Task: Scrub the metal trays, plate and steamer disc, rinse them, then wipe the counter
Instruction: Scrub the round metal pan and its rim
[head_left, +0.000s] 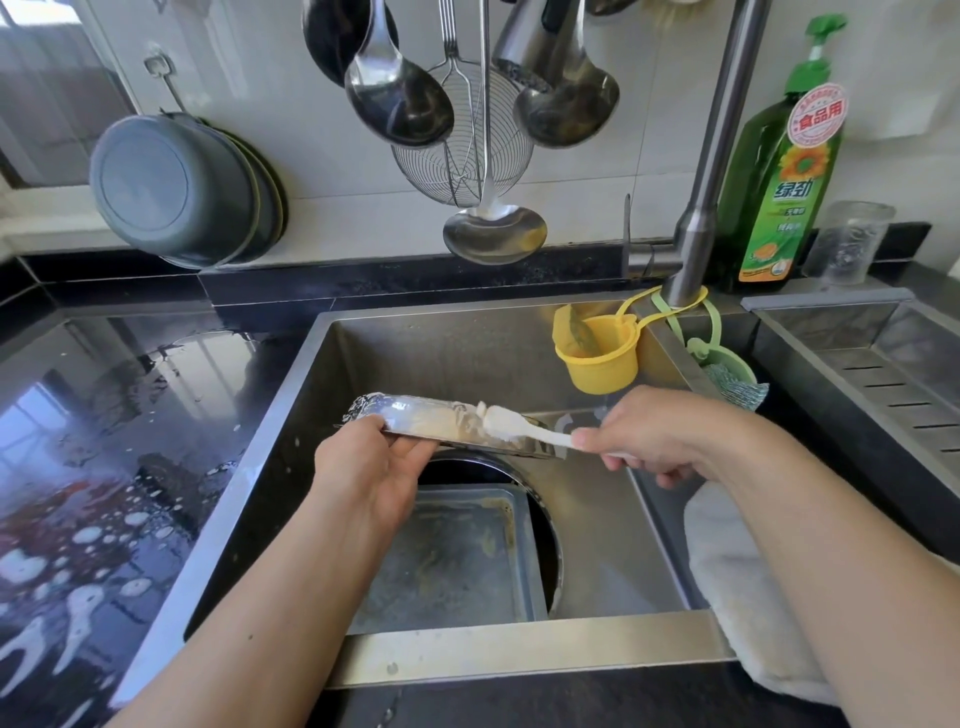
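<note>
Two hands work over the sink (597, 525) in the head view. The left hand (371, 480) grips a soapy metal tray (441, 423) tilted on edge, exposing its rim to the toothbrush (524, 428) pinched by the right hand (657, 434). Another tray (447, 556) waits below; the wet bench (104, 441) remains unwiped.
</note>
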